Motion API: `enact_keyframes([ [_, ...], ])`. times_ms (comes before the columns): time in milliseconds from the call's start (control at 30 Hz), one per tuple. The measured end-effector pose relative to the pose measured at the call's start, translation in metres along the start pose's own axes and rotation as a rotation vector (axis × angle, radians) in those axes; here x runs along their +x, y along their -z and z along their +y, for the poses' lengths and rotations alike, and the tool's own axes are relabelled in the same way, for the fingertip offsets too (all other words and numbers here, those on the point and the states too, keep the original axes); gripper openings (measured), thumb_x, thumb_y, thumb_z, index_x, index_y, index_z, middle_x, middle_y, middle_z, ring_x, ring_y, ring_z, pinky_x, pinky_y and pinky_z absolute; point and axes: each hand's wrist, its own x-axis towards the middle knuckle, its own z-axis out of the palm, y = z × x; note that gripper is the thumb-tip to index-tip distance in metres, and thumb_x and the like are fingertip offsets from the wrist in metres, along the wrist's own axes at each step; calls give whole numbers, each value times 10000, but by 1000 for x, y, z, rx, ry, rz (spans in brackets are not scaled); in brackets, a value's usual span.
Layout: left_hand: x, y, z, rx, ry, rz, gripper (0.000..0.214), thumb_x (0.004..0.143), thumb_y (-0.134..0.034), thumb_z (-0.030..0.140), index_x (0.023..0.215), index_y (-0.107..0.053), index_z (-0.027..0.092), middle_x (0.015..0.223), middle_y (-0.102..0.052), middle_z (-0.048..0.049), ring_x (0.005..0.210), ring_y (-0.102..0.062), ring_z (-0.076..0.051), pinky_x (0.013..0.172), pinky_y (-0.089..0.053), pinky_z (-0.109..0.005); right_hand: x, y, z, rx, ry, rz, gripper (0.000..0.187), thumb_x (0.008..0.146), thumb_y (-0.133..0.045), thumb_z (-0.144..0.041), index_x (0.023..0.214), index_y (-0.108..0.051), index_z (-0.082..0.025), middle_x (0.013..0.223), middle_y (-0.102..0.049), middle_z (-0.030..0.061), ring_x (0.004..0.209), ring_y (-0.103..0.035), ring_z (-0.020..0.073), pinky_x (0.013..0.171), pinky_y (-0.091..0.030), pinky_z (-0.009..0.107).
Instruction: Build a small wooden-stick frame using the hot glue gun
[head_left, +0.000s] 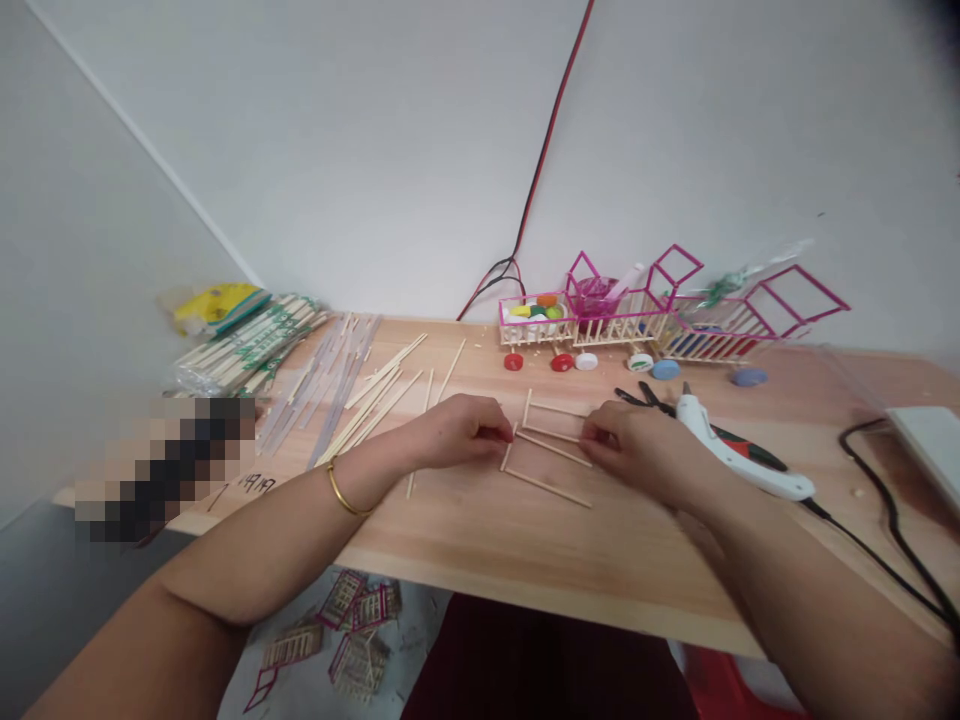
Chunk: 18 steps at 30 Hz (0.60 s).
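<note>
A small frame of thin wooden sticks lies flat on the wooden table in front of me. My left hand, with a gold bangle on its wrist, is closed in a pinch on the left end of one stick. My right hand is closed in a pinch on the right end of the same stick frame. Both hands rest on the tabletop, about a stick's length apart.
A white glue gun with a black cord lies right of my right hand. Loose sticks and bundled sticks lie at the left. A pink and wooden stick model with bottle-cap wheels stands at the back. More stick pieces lie on the floor.
</note>
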Motion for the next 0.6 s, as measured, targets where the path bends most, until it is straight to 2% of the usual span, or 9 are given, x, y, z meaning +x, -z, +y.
enact_keyframes([
  [100,-2,2,2,-26,-67,-97,125,756,-599,205,857,-647,149,840,-612,-37,763,-550,-110,696,-415,-212,-4,6,-5,41,20,40,133,773,-492,-250,774,-616,-201,778,-615,30,668,-533,140,580,-351,241],
  [200,-3,2,3,-39,-97,-137,125,754,-605,210,857,-645,151,837,-603,-36,757,-546,-110,699,-416,-218,-8,10,-18,186,69,-42,143,799,-485,-275,795,-614,-215,723,-612,9,619,-522,122,557,-354,229],
  [333,-2,0,4,-27,-110,-142,100,760,-601,203,834,-643,151,819,-602,-29,747,-542,-107,703,-413,-218,-12,7,-31,241,138,-168,160,802,-498,-301,739,-618,-216,676,-609,3,591,-515,121,544,-349,233],
  [600,1,-4,5,10,-135,-139,90,778,-578,189,796,-659,153,798,-615,-31,757,-551,-108,713,-403,-205,-12,-3,-34,181,177,-205,164,800,-508,-299,719,-628,-222,668,-615,5,611,-513,130,548,-335,236],
])
